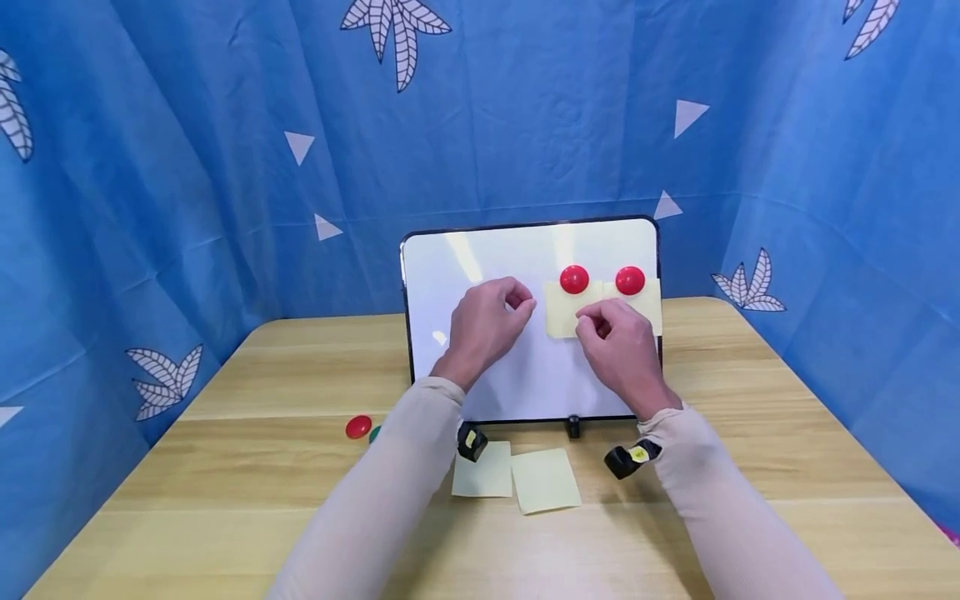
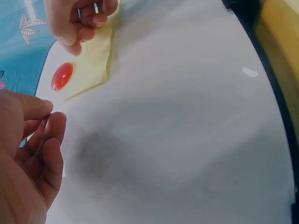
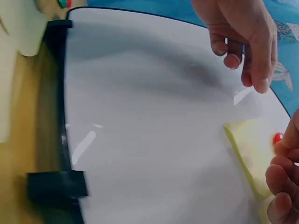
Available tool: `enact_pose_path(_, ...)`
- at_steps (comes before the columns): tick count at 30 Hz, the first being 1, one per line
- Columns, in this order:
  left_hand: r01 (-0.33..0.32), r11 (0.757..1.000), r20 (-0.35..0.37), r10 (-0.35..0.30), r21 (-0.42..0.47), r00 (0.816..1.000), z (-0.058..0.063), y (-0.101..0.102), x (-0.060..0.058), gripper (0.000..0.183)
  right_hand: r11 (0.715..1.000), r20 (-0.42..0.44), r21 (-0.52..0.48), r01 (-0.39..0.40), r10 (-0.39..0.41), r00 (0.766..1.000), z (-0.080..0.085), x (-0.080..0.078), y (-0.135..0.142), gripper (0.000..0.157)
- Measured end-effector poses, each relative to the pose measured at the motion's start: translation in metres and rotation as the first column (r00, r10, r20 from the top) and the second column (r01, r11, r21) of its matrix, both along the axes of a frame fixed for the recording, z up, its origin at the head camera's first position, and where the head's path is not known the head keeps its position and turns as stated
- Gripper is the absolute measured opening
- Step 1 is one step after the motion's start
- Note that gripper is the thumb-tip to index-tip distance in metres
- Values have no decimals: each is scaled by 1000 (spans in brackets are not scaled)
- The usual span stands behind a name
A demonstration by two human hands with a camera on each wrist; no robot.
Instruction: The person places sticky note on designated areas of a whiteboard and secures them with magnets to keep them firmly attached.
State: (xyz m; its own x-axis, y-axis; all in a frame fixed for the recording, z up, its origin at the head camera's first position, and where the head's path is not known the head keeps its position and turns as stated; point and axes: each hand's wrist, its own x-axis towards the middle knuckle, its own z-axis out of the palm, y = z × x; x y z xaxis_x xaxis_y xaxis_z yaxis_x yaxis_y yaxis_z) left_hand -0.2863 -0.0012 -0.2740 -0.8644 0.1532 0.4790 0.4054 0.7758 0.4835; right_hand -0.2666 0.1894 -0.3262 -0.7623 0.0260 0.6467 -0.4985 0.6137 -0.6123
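My left hand (image 1: 487, 325) hovers in front of the whiteboard (image 1: 517, 383), left of the notes on it. Its fingers are loosely bent, thumb and forefinger close together, and nothing shows between them. Before the notes is my right hand (image 1: 621, 346), fingers likewise bent and holding nothing visible. Two pale yellow sticky notes, a left one (image 1: 558, 317) and a right one (image 1: 647, 308), hang side by side on the board. A red round magnet (image 1: 574, 279) sits at the left note's top edge, another red magnet (image 1: 630, 280) at the right one's. The right hand partly hides both notes.
Two more yellow notes, one (image 1: 487, 479) beside the other (image 1: 547, 483), lie on the wooden table (image 1: 225, 500) before the board. Left of them are a red disc (image 1: 358, 427) and a green disc (image 1: 374, 433), partly behind my left sleeve. Blue curtains (image 1: 525, 125) surround the table.
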Motion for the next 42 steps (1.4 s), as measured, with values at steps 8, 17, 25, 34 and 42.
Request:
enact_pose_path(8,14,999,2,-14,31,1000,-15,-18,8,10,998,91,27,-63,60,994,-10,11,-8,12)
enact_pose_path(17,23,999,28,-24,32,999,-28,-35,20,9,991,240,-9,-132,131,962,-21,27,-11,14)
enact_pose_path(25,11,999,40,-13,50,999,-38,-57,33,9,974,390,-5,-225,209,897,-23,32,-15,15)
enact_pose_path(34,37,996,97,-45,82,994,-58,-69,44,8,934,456,77,-350,279,845,-22,33,-14,13)
enact_pose_path(42,65,990,123,-80,125,989,-70,-78,54,6,899,507,117,-422,312,803,-33,41,-11,10)
